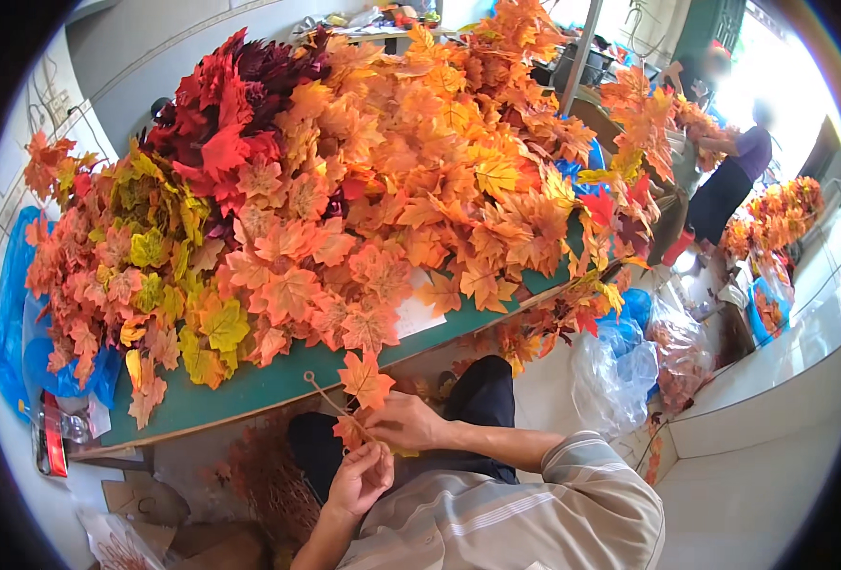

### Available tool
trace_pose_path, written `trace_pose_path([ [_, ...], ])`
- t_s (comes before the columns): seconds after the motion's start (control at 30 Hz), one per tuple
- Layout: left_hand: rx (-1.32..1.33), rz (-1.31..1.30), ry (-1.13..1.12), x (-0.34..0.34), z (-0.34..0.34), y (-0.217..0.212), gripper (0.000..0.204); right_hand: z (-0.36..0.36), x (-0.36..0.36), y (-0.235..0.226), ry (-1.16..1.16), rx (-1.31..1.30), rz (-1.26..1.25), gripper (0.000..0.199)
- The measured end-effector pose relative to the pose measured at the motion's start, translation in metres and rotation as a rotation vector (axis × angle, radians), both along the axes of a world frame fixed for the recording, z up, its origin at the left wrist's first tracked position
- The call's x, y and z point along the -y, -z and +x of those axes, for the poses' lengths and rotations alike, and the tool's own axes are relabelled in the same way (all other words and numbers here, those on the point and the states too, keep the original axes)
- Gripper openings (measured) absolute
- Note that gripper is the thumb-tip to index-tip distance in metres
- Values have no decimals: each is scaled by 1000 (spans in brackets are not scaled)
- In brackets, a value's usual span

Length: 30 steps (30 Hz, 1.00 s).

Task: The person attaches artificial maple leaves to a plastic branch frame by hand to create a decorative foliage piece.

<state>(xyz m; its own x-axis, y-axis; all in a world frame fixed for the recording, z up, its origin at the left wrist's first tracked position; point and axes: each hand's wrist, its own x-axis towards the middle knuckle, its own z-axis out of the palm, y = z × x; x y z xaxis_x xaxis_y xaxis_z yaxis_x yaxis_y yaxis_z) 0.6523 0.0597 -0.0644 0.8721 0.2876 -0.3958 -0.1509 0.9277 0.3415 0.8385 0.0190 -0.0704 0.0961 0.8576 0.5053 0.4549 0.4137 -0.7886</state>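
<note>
Orange cloth-like leaves, stepped at the edges like maple, crowd my fingers. My left grip (362, 477) and right grip (408, 423) meet just off the near edge of the bench (173, 413), above my lap. Both look pinched around a thin brown stem (326, 394); the exact spot where each fingertip presses is hidden. From there the stem's long axis runs up and to the left, towards that near edge, and finishes in a small ring (309, 377). One upper leaf (365, 380) spreads flat just beyond my right fingertips, so the right grip is the nearer to it; a lower leaf (348, 432) sits between stem and left fingertips, partly covered.

The stem seems smooth and springy, the leaves thin and veined. Across the bench rises a loose heap of orange leaves (382, 142), with ruffled red leaves (226, 152) towards the far edge and waxy-looking yellow-green leaves (221, 328) spilling to the near edge, left of my hands. White paper (419, 318) shows flat under the heap by that same edge. Crumpled clear bags (620, 380) stand past the right end.
</note>
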Motion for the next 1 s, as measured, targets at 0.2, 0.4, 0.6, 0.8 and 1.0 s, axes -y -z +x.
trace_pose_path([
  [0.2,-3,40,-66,-6,-1,-6,17,-2,2,-2,0,-327,-320,12],
  [0.4,-61,68,-88,-1,8,-9,20,5,-3,-9,165,109,53,9],
  [0.6,18,74,-39,-2,9,-8,19,21,6,12,-330,-1098,-524,7],
  [0.8,-43,125,-96,0,-3,-17,17,79,42,-53,-18,-223,-505,20],
  [1.0,-90,365,-12,-3,-3,-22,18,149,62,-119,340,-193,-398,17],
])
